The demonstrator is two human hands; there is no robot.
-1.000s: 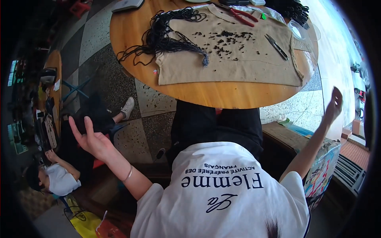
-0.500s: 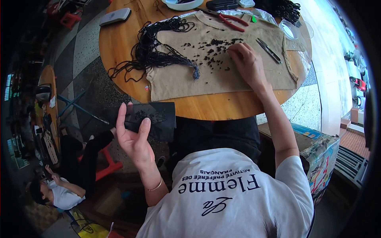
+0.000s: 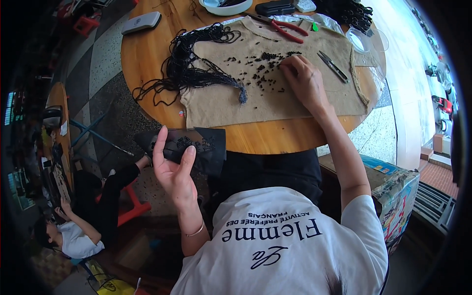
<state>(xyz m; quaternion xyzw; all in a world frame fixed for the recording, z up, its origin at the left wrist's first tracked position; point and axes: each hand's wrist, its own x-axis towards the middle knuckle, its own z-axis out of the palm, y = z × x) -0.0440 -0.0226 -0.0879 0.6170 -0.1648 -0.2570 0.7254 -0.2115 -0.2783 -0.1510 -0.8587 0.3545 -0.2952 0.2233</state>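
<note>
My left hand (image 3: 175,173) holds a piece of sheer black fabric (image 3: 214,155) with a dark floral pattern, off the near left edge of the table. The thumb lies on top of the fabric and a finger stretches up along it. Over a tan cloth (image 3: 221,112), my right hand (image 3: 304,82) has its fingers pinched together beside scattered small black beads (image 3: 265,76). Whatever lies between those fingertips is too small or hidden to make out. A tangled bundle of black beaded strands (image 3: 189,66) lies across the cloth's left side.
Thread snips (image 3: 334,68) lie right of my right hand, and red-handled pliers (image 3: 291,32) farther back. A pale case (image 3: 141,23), white bowl (image 3: 226,7) and clear round container (image 3: 358,40) sit on the wooden table (image 3: 246,137). A person (image 3: 81,233) sits at the left.
My left hand has shifted slightly right with the black fabric. My right hand has moved a little left and down, still pinched among the beads.
</note>
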